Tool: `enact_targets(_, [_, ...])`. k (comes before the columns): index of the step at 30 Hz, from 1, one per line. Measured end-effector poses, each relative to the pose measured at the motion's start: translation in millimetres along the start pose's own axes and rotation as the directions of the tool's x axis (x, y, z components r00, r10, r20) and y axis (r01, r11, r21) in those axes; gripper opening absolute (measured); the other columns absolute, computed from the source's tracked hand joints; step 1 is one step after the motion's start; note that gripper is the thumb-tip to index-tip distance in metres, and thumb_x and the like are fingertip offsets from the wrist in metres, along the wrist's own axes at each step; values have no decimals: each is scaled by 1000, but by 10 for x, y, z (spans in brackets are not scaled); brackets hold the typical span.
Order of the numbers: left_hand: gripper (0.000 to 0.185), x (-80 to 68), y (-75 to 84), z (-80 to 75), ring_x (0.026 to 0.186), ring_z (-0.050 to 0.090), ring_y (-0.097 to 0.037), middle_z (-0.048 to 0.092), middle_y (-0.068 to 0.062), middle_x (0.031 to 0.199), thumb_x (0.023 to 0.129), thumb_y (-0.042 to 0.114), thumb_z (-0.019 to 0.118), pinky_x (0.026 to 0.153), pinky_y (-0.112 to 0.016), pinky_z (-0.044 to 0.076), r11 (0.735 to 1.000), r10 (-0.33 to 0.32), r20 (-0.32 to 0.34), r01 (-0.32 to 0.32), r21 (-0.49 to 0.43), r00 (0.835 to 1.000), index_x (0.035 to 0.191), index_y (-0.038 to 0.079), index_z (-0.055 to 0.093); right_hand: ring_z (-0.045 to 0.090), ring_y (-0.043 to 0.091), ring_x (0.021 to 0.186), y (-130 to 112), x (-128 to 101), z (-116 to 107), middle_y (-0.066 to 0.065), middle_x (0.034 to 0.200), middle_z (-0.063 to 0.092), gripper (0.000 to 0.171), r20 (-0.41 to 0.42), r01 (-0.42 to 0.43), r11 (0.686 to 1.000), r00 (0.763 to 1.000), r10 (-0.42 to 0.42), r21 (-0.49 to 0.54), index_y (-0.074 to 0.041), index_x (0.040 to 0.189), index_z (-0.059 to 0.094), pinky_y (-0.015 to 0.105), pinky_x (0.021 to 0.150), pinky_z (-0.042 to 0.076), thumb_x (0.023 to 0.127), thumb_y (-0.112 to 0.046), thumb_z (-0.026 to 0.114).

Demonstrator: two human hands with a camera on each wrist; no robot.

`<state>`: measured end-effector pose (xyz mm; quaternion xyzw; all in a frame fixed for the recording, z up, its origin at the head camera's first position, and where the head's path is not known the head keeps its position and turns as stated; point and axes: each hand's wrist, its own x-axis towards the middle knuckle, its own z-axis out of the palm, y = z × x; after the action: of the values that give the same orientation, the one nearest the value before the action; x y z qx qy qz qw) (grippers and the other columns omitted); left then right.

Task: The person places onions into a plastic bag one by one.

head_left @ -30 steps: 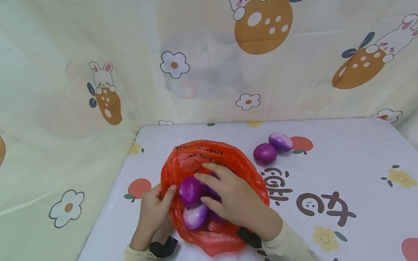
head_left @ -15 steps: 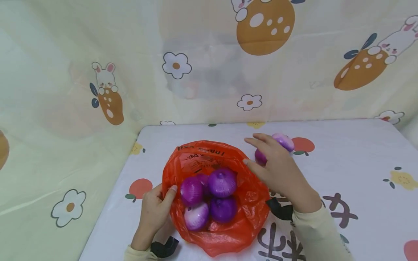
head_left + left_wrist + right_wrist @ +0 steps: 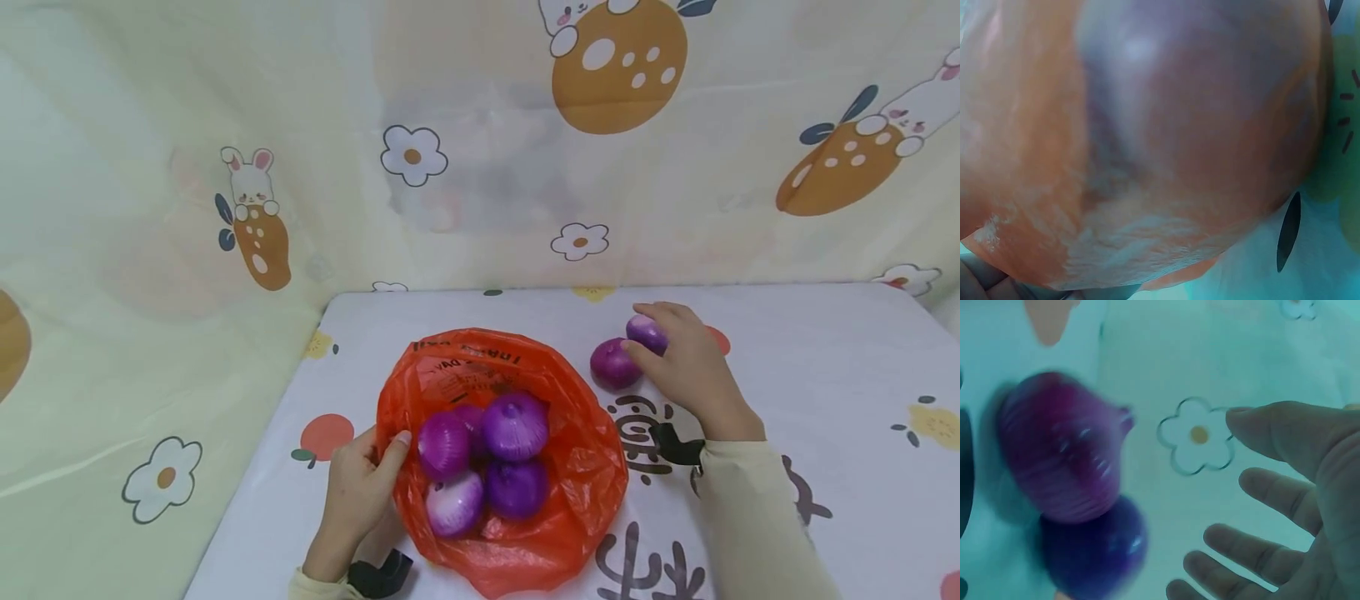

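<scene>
Step in hand: bagging the onions. The left hand (image 3: 358, 492) pinches the rim of the red bag (image 3: 577, 467) to hold its mouth wide; four purple onions (image 3: 514, 427) lie inside. The right hand (image 3: 686, 367), fingers spread in the wrist view, reaches over the two loose onions (image 3: 613, 362) on the counter (image 3: 825, 367), its grip not yet closed. Next move, as judged: close on one onion and carry it to the bag. Black print on the bag rim is inverted and unreadable; the counter cover bears large stylised characters.

Head view looks down over table (image 3: 825, 350); left wrist view pressed against bag (image 3: 1147, 156); right wrist view close on onions (image 3: 1063, 447), shared with head.
</scene>
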<state>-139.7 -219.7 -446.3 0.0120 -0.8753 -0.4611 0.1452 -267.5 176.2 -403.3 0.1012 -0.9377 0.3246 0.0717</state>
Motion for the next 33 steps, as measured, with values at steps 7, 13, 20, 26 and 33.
enact_targets(7, [19, -18, 1, 11, 56, 50, -12, 55, 4, 60, 99, 18, 69, 47, -24, 43, 1000, -15, -2, 15, -4, 1000, 83, 9, 70, 34, 54, 143, 304, 140, 82, 33, 155, 38, 64, 15, -86, 996, 996, 86, -33, -3, 152, 48, 78, 103, 38, 99, -33, 67])
enact_targets(13, [19, -16, -3, 14, 55, 49, -12, 54, 4, 60, 99, 16, 69, 46, -24, 42, 1000, -18, -4, 17, -8, 1000, 81, 9, 69, 36, 55, 141, 451, 186, 132, 35, 151, 43, 61, -9, -69, 997, 998, 68, -20, 0, 150, 50, 77, 107, 34, 99, -28, 67])
enact_targets(20, [18, -13, -11, 13, 53, 49, -10, 54, 5, 59, 99, 18, 69, 45, -24, 43, 1000, -5, 1, 5, -17, 1000, 84, 8, 71, 38, 54, 139, 572, 219, 194, 34, 149, 47, 62, -5, -68, 998, 998, 68, -12, 2, 149, 49, 74, 110, 34, 99, -29, 67])
enact_targets(26, [19, -4, -27, 15, 53, 49, -10, 54, 5, 59, 99, 18, 69, 44, -24, 41, 1000, -6, 1, 6, -12, 1000, 83, 9, 70, 40, 57, 136, 656, 281, 224, 37, 147, 47, 66, 25, -84, 996, 996, 84, -17, 4, 152, 45, 74, 109, 34, 101, -35, 64])
enact_targets(33, [20, 10, -35, 9, 52, 48, -10, 52, 5, 58, 99, 19, 69, 43, -24, 40, 1000, 1, -6, -1, -13, 1000, 81, 10, 69, 42, 57, 135, 700, 332, 286, 35, 150, 46, 75, 51, -188, 982, 981, 187, 13, -2, 158, 38, 75, 105, 39, 102, -44, 61])
